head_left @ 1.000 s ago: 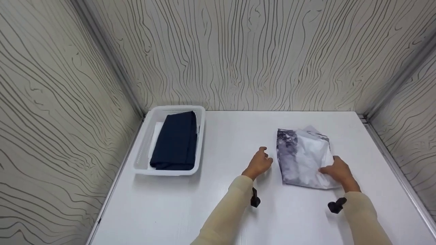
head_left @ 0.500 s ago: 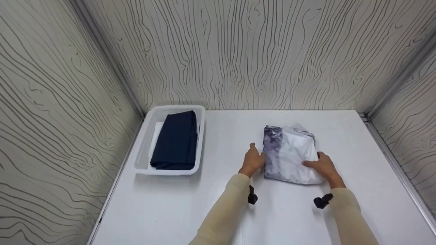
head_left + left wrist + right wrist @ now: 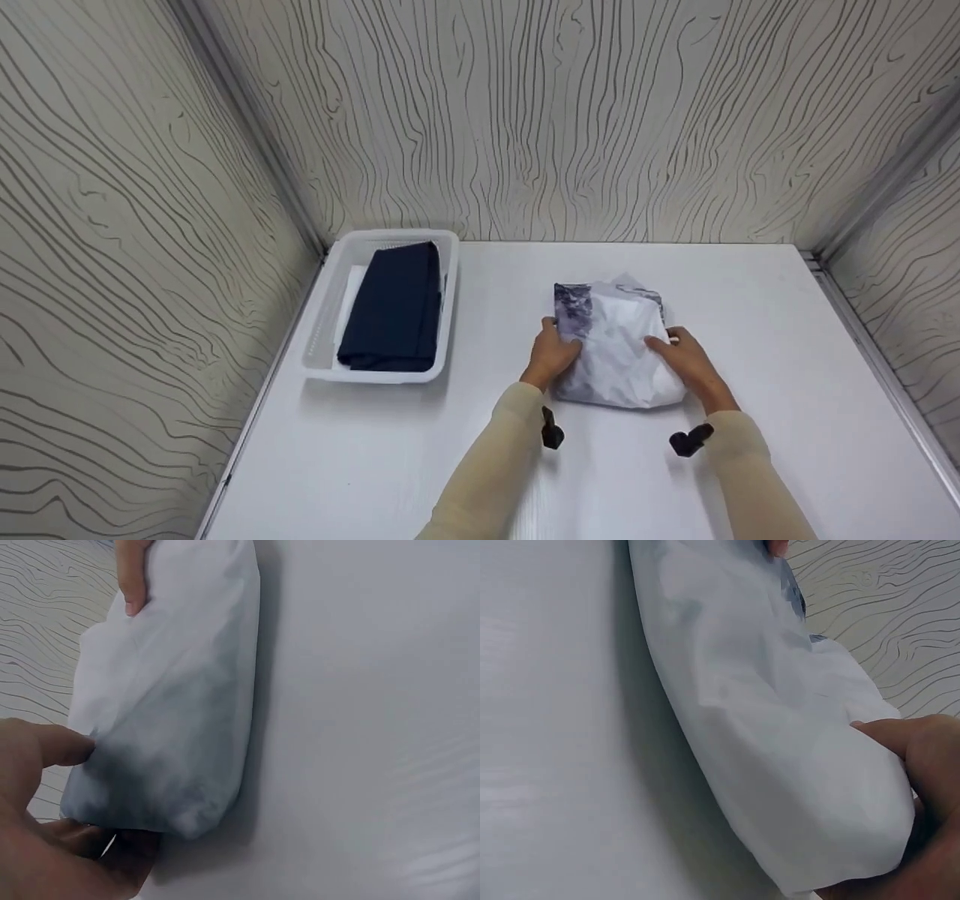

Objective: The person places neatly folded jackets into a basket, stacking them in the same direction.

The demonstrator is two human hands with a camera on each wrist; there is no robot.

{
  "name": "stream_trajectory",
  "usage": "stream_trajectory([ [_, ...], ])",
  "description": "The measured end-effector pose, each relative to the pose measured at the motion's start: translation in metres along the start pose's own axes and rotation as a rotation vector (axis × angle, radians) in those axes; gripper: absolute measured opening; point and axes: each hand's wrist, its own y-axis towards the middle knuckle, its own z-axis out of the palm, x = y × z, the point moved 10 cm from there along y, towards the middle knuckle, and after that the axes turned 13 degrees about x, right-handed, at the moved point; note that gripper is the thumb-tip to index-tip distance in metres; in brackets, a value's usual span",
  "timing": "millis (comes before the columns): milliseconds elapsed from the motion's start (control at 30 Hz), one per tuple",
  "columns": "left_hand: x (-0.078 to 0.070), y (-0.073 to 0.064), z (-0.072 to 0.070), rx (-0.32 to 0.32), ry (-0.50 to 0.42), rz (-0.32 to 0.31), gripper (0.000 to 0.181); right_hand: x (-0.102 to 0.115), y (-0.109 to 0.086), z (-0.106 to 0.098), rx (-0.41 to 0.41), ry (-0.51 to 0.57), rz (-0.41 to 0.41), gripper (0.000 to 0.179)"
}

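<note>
A folded white cloth with a grey-purple pattern (image 3: 619,352) lies right of the middle of the table in the head view. My left hand (image 3: 551,354) grips its left edge, thumb on top and fingers tucked under, as the left wrist view also shows. On the opposite edge, my right hand (image 3: 688,365) pinches the cloth with the thumb above it. In the right wrist view the right thumb (image 3: 889,736) presses into the white fabric (image 3: 780,765), and the other fingers are mostly hidden beneath.
A white plastic basket (image 3: 319,330) stands at the table's back left. Inside are a folded dark navy cloth (image 3: 394,307) and something white under it (image 3: 349,296). Patterned panels (image 3: 525,120) rise behind and on both sides of the white table (image 3: 375,465).
The cloth has slid left across the table with my right hand on it. My left hand, apart from it a second ago, now grips its left edge.
</note>
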Motion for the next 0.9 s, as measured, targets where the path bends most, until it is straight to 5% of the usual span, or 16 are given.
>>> stream_trajectory([
  [333,-0.004,0.004,-0.008,-0.019,-0.073,0.022,0.07,0.001,0.005,0.011,-0.009,0.065,-0.06,0.072],
  [567,0.007,0.001,-0.012,-0.041,-0.153,-0.041,0.077,0.003,0.011,0.014,0.007,0.138,-0.093,0.06],
  [800,0.011,-0.008,-0.022,-0.159,-0.179,-0.078,0.059,-0.001,0.01,0.016,-0.037,0.146,-0.091,0.065],
  [900,0.014,-0.008,-0.021,-0.151,-0.21,-0.104,0.057,-0.001,0.01,0.014,-0.059,0.161,-0.095,0.065],
])
